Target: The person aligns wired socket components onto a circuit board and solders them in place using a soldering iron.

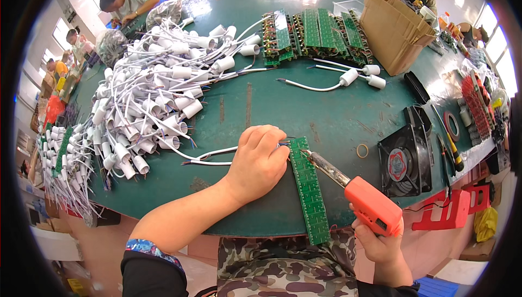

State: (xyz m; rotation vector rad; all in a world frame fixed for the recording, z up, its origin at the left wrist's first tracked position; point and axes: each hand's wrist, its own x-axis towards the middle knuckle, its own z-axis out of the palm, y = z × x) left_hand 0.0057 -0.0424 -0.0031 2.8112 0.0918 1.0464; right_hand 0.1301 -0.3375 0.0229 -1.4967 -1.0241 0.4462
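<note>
My left hand [258, 161] rests on the green table and pinches the ends of a white two-wire cable [209, 156] against the top of a long green circuit board [309, 189]. That board lies lengthwise toward me, its near end over the table edge. My right hand [383, 245] grips an orange soldering gun [365, 199]; its metal tip touches the board's upper end beside my left fingers.
A big heap of white lamp sockets with wires [147, 96] fills the left. Stacked green boards [312, 36], a cardboard box [392, 30], two loose sockets [361, 76], a black fan [405, 161] and tape rolls [451, 125] lie beyond. Other people work at the far edge.
</note>
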